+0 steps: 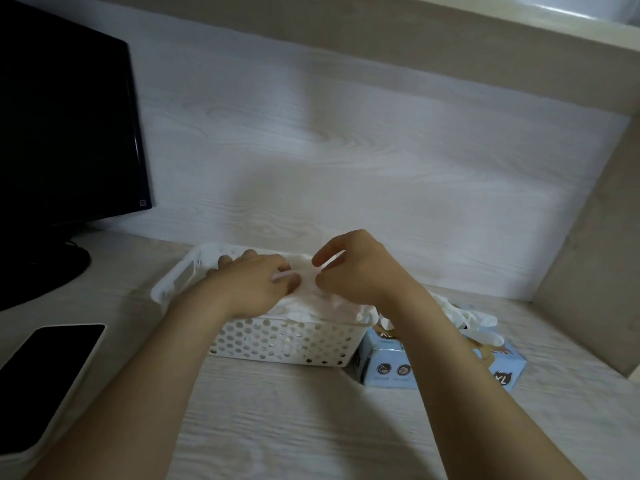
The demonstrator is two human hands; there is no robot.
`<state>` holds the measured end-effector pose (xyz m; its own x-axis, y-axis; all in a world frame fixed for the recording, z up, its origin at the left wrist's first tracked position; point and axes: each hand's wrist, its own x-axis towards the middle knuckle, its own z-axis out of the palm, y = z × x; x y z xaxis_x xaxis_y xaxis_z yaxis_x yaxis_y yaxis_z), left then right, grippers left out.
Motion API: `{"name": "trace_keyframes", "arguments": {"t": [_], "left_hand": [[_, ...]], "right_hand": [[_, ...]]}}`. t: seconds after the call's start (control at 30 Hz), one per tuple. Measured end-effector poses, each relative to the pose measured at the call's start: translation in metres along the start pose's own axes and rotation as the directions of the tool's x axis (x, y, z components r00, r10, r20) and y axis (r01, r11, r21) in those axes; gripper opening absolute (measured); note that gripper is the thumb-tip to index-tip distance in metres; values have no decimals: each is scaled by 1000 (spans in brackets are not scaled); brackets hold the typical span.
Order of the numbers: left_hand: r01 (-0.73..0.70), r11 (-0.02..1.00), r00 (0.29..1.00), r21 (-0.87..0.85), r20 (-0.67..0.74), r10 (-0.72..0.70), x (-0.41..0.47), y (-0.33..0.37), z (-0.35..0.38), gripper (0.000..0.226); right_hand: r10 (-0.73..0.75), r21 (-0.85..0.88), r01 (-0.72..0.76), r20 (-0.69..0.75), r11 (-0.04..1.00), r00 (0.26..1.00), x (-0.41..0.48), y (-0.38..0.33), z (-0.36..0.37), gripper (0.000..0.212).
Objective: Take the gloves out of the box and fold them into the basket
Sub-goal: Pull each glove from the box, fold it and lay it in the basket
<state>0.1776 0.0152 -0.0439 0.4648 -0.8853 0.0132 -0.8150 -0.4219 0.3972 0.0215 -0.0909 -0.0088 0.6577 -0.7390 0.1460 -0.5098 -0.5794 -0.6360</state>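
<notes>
1. Together, both hands are over the white perforated basket (277,341) on the desk.
2. Left hand (252,278) pinches 1 white glove (304,271) with curled fingers.
3. Right hand (356,268) pinches the same glove between thumb and forefinger.
4. Blue glove box (388,365) touches the basket's right side; loose gloves (474,320) stick out of it.

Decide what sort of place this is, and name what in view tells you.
Probably a desk in a home or office. A dark monitor stands at the left, a phone or tablet lies screen-up, and both sit on a pale wood-grain desktop set against a wall.
</notes>
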Motion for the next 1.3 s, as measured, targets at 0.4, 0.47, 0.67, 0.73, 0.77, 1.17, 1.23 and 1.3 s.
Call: {"name": "trace_keyframes", "arguments": {"t": [0.4, 0.47, 0.67, 0.73, 0.77, 1.17, 1.23, 1.3], "left_hand": [[31, 999, 984, 16, 173, -33, -10, 3, -8, 66], [35, 999, 981, 26, 191, -40, -9, 3, -7, 70], [85, 996, 982, -4, 167, -83, -13, 11, -8, 81], [122, 992, 989, -43, 83, -118, -15, 13, -10, 61], [133, 991, 991, -32, 13, -133, -14, 11, -10, 47], [290, 955, 884, 56, -399, -245, 6, -19, 0, 37], [291, 956, 874, 38, -417, -249, 6, -20, -2, 37], [293, 956, 865, 13, -431, -259, 7, -19, -3, 39]], "right_hand": [[94, -134, -104, -75, 986, 993, -3, 23, 8, 35], [74, -21, -77, -133, 997, 988, -7, 24, 8, 35], [-67, -1, 70, -324, 998, 944, 2, 15, 17, 32], [-110, -118, 79, -288, 990, 951, 14, 9, 19, 20], [-114, -175, 70, -257, 982, 960, 21, 6, 22, 17], [-1, -342, -50, -148, 938, 989, 58, -18, 44, 13], [-7, -265, -42, -181, 963, 984, 61, -16, 43, 14], [-15, -214, -36, -233, 976, 972, 63, -12, 42, 19]]}}
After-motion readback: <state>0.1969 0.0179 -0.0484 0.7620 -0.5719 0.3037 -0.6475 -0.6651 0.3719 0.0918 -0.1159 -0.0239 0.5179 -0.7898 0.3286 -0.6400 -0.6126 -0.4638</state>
